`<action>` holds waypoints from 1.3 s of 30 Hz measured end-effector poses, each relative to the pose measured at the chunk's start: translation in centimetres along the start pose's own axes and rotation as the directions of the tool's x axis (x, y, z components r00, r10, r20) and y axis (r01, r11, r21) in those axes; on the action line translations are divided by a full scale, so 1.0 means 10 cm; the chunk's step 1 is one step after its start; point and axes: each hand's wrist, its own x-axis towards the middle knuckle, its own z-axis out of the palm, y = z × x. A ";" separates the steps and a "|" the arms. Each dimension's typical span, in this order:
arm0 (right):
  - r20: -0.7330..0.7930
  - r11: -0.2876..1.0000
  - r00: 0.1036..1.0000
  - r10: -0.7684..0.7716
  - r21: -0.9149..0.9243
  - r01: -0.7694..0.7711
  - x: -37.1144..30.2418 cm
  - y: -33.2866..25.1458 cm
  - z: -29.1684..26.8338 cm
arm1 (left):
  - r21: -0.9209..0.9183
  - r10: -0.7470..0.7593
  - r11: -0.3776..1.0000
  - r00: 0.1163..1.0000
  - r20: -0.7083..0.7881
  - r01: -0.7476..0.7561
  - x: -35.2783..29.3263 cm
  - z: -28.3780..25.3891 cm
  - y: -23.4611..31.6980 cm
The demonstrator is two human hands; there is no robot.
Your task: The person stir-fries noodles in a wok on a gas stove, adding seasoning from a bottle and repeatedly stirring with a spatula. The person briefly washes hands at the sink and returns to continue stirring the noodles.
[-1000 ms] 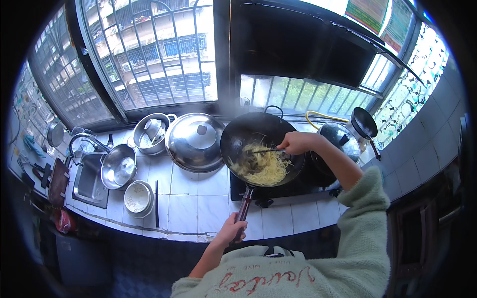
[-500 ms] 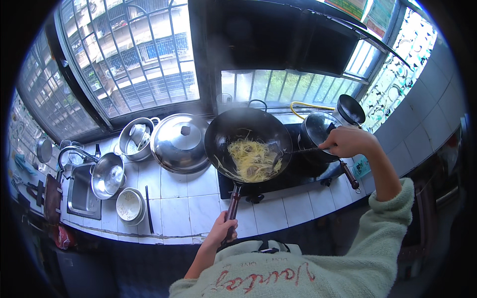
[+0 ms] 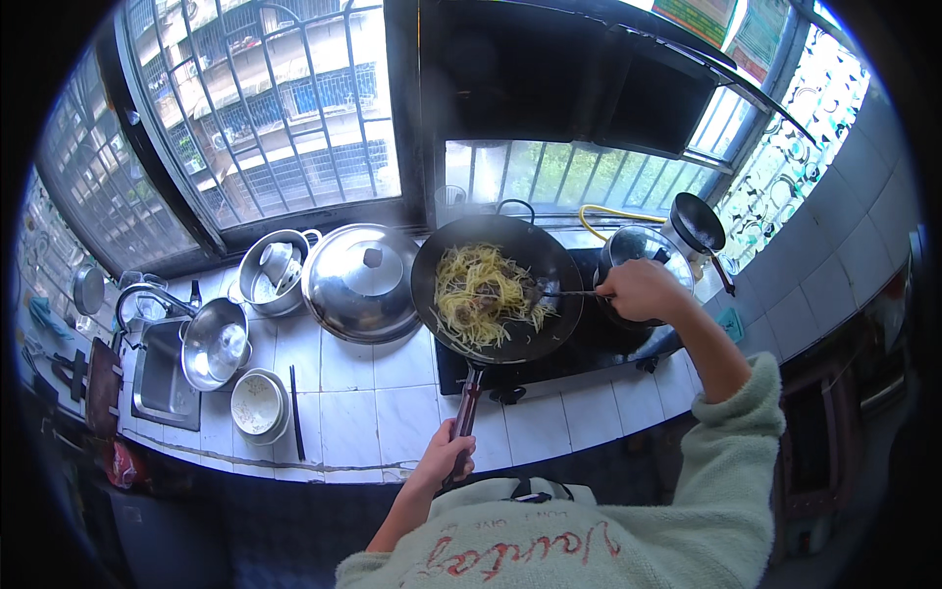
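A dark wok (image 3: 554, 334) sits on the black stove (image 3: 451, 378), its near handle pointing toward me. My left hand (image 3: 446, 456) is closed around that brown handle (image 3: 468, 398). Pale yellow shreds of food (image 3: 476, 290) with some darker bits lie heaped in the wok's left and middle part. Over the wok's right rim reaches my right hand (image 3: 643, 292), wrapped round the thin dark handle of a spatula (image 3: 574, 294). The spatula's blade is down at the right edge of the shreds, partly hidden by them.
A large domed steel lid (image 3: 358, 304) lies left of the wok. Beyond it are a steel pot (image 3: 294, 302), a steel basin (image 3: 216, 339) over the sink (image 3: 162, 378), stacked bowls (image 3: 257, 407) and chopsticks (image 3: 296, 412). Under my right forearm is a lidded pan (image 3: 638, 240); behind it, a small pan (image 3: 697, 221).
My right hand has moved left with the spatula. The shreds have shifted up and left in the wok and lie more spread out. My left hand keeps its hold on the wok handle.
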 end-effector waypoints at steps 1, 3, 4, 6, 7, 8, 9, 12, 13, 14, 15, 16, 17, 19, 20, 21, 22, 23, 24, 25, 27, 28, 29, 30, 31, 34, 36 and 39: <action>0.039 0.999 0.999 -0.020 -0.026 0.021 -0.07 0.04 -0.09 | 0.011 -0.005 1.000 0.999 -0.039 0.005 0.00 0.00 0.00; 0.084 0.992 0.996 0.021 -0.122 -0.010 -0.11 0.05 -0.14 | 0.001 0.001 1.000 1.000 -0.006 0.000 0.00 -0.01 -0.01; 0.077 0.994 0.997 0.008 -0.105 0.000 -0.10 0.03 -0.09 | 0.011 -0.007 1.000 0.999 -0.045 0.007 0.00 -0.01 -0.01; 0.056 0.992 0.997 0.050 -0.116 -0.043 0.07 -0.04 0.12 | -0.003 0.001 1.000 1.000 -0.005 -0.001 0.01 -0.02 -0.02; 0.018 0.999 0.999 -0.032 -0.016 0.032 0.18 -0.06 0.27 | 0.011 -0.011 1.000 0.999 -0.040 0.011 0.01 -0.02 -0.02; -0.055 0.994 0.995 -0.087 0.055 0.090 0.31 -0.13 0.45 | 0.012 -0.014 1.000 0.999 -0.040 0.014 0.01 -0.02 -0.02; -0.054 0.987 0.992 -0.115 0.110 0.120 0.39 -0.07 0.55 | 0.004 -0.014 1.000 1.000 -0.005 0.014 0.01 -0.02 -0.02; -0.087 0.962 0.979 -0.183 0.190 0.197 0.60 0.20 0.67 | -0.005 -0.023 1.000 1.000 -0.001 0.023 0.00 -0.03 0.00; -0.086 0.964 0.978 -0.190 0.170 0.203 0.65 0.30 0.66 | -0.005 -0.022 1.000 1.000 -0.004 0.022 0.00 -0.03 0.00; -0.053 0.957 0.987 -0.150 0.242 0.158 0.68 0.40 0.63 | 0.003 -0.026 1.000 0.999 -0.036 0.026 0.00 -0.03 0.01; 0.003 0.951 0.997 -0.080 0.299 0.075 0.73 0.50 0.58 | 0.003 -0.026 1.000 0.999 -0.037 0.026 0.00 -0.04 0.01; 0.099 0.938 0.994 0.055 0.336 -0.086 0.81 0.55 0.54 | -0.006 -0.018 1.000 1.000 -0.007 0.018 0.00 -0.04 0.02; 0.150 0.933 0.988 0.025 0.351 -0.077 0.89 0.60 0.50 | 0.012 -0.022 1.000 0.999 -0.042 0.022 0.00 -0.04 0.02; 0.319 0.927 0.941 0.117 0.305 -0.219 1.12 0.63 0.46 | 0.018 -0.004 1.000 1.000 -0.010 0.005 0.00 -0.05 0.01; 0.367 0.907 0.915 0.169 0.306 -0.290 1.23 0.59 0.49 | 0.025 -0.017 1.000 0.999 -0.046 0.018 0.00 -0.05 0.01; 0.400 0.863 0.901 0.168 0.383 -0.330 1.34 0.55 0.53 | 0.016 -0.020 1.000 0.999 -0.042 0.021 0.00 -0.06 0.01; 0.460 0.784 0.883 0.098 0.510 -0.353 1.44 0.51 0.57 | -0.002 -0.018 1.000 1.000 -0.006 0.018 0.00 -0.06 0.01; 0.481 0.654 0.877 0.014 0.659 -0.371 1.53 0.41 0.66 | 0.010 -0.023 1.000 0.999 -0.036 0.023 0.01 -0.06 0.00; 0.485 0.543 0.873 0.045 0.722 -0.429 1.55 0.33 0.74 | 0.012 -0.023 1.000 0.999 -0.034 0.024 0.01 -0.06 0.00; 0.432 0.501 0.900 -0.058 0.792 -0.348 1.56 0.23 0.81 | 0.007 -0.020 1.000 1.000 -0.009 0.020 0.01 -0.05 -0.01; 0.340 0.484 0.931 -0.136 0.842 -0.237 1.46 0.06 0.89 | 0.007 -0.011 1.000 0.999 -0.045 0.012 0.02 -0.03 -0.03; 0.255 0.573 0.954 -0.157 0.810 -0.122 1.40 -0.04 0.90 | -0.004 0.002 1.000 1.000 -0.002 -0.002 0.01 -0.03 -0.04; 0.182 0.643 0.966 -0.186 0.765 -0.020 1.28 -0.08 0.88 | 0.006 -0.013 1.000 0.999 -0.048 0.013 0.01 -0.03 -0.04; 0.134 0.715 0.965 -0.225 0.696 0.070 1.14 -0.07 0.82 | 0.006 -0.016 1.000 0.999 -0.044 0.016 0.01 -0.04 -0.04; 0.120 0.750 0.971 -0.205 0.657 0.076 1.01 -0.05 0.75 | -0.002 -0.011 1.000 1.000 -0.010 0.011 0.01 -0.04 -0.03; -0.078 0.903 0.973 -0.219 0.361 0.232 0.72 0.07 0.61 | 0.009 -0.005 1.000 1.000 -0.018 0.005 0.01 -0.04 -0.03; -0.095 0.882 0.984 -0.154 0.436 0.180 0.73 0.14 0.60 | 0.015 -0.022 1.000 0.998 -0.052 0.023 0.00 -0.04 -0.02; -0.164 0.901 0.984 0.076 0.433 0.003 1.09 -0.02 0.75 | 0.027 -0.020 0.999 0.999 -0.032 0.020 0.01 -0.04 0.00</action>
